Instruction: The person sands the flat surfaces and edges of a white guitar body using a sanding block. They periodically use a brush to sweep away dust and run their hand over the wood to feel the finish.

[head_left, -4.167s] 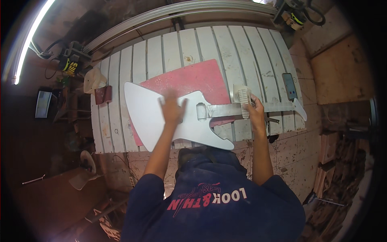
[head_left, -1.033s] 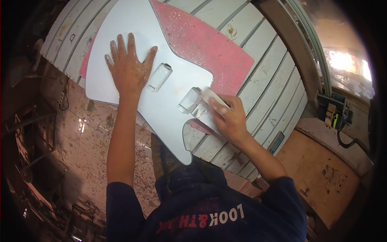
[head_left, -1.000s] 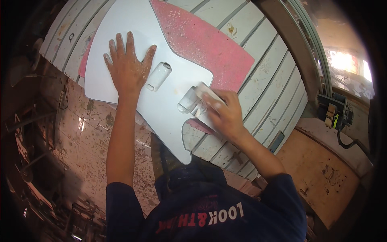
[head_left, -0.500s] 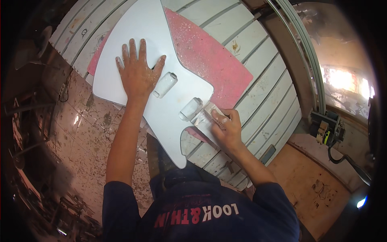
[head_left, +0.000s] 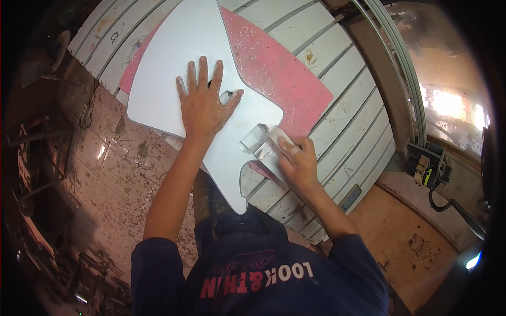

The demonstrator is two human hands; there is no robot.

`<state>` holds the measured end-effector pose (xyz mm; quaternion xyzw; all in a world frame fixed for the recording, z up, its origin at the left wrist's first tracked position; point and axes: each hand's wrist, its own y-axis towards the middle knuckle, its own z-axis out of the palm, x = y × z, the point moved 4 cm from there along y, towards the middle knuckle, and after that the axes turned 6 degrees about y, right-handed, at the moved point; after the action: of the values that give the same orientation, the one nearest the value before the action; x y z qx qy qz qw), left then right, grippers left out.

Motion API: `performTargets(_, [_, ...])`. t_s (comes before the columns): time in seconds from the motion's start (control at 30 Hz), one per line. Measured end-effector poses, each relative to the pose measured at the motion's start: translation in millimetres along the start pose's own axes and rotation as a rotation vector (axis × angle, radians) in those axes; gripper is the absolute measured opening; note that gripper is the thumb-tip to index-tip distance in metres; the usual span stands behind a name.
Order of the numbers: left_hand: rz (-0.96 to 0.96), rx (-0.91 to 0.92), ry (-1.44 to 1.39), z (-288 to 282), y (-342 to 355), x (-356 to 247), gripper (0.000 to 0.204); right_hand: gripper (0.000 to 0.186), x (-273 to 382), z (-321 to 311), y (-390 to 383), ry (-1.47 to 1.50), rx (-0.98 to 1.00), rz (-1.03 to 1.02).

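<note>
A white electric guitar body (head_left: 161, 79) lies flat, its lower horn pointing towards me. My left hand (head_left: 204, 108) rests palm down on its face with the fingers spread, partly covering one rectangular cavity. Nearer the neck end, a second cavity (head_left: 254, 138) shows fully, its floor dusted with white. My right hand (head_left: 300, 162) grips a pale, dusty sanding block (head_left: 270, 152) at the body's right edge, beside this cavity and the inner curve of the horn. The block's underside is hidden.
Beneath the body lies a pink, dust-speckled sheet (head_left: 282, 71) on a white slatted bench (head_left: 350, 108). Metal rails (head_left: 403, 68) and a clamp-like device (head_left: 428, 167) stand at the right. A brown board (head_left: 406, 237) lies lower right; the tiled floor (head_left: 118, 168) at left is stained.
My left hand has slid right across the guitar body, now over part of the first cavity. The body appears slightly further right. My right hand stays near the same edge with the sanding block.
</note>
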<state>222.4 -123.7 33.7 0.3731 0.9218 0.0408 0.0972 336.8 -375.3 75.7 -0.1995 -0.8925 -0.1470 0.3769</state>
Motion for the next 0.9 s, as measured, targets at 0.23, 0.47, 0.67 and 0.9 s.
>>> performTargets(0.23, [0.006,0.019,-0.007,-3,1,-1,0.08,0.053,11,9,19,-0.087,-0.013,-0.131])
performTargets(0.47, [0.0,0.03,0.004,2,-1,-4,0.082,0.055,18,15,31,-0.112,-0.008,-0.104])
performTargets(0.67, [-0.006,0.013,0.002,1,2,0,0.082,0.05,7,4,11,-0.073,-0.067,-0.036])
performTargets(0.9, [-0.008,0.014,-0.014,0,1,-1,0.081,0.05,0,2,-3,-0.047,-0.048,-0.01])
